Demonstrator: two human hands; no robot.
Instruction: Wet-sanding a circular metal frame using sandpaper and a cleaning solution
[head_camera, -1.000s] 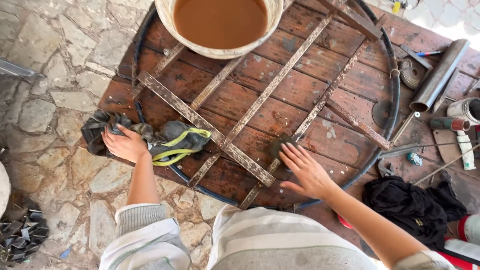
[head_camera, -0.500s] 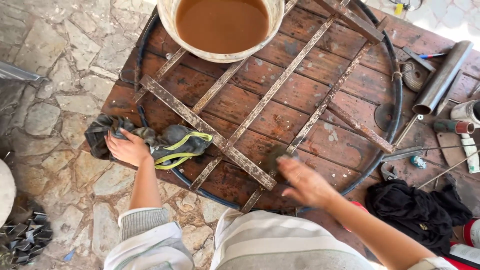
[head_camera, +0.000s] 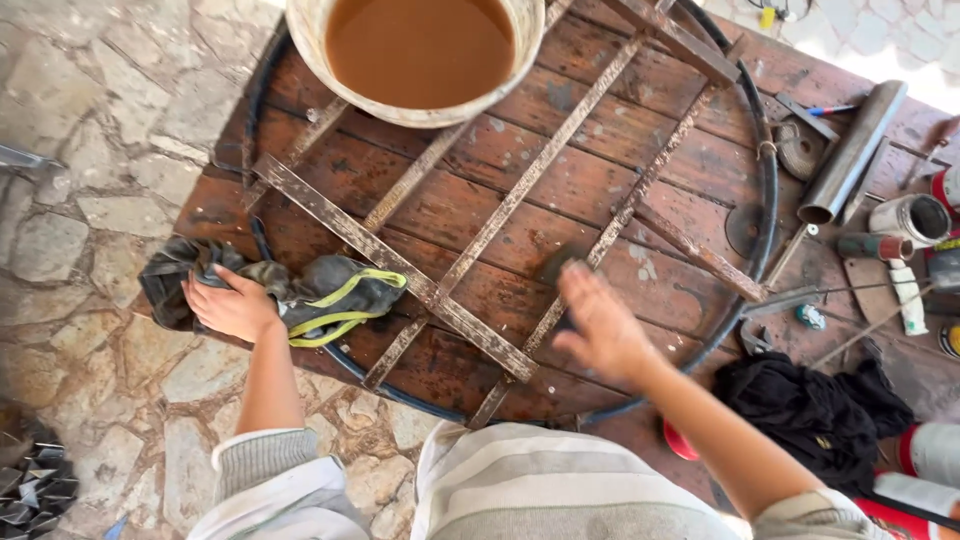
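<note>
Bare wood shows between the rusty cross bars (head_camera: 400, 265) of the ringed metal frame, wide enough for a flat hand. The bucket of brown water (head_camera: 420, 50) blocks the far edge, tools and a steel pipe (head_camera: 850, 155) crowd the right, and a black cloth (head_camera: 810, 415) fills the near corner.
</note>
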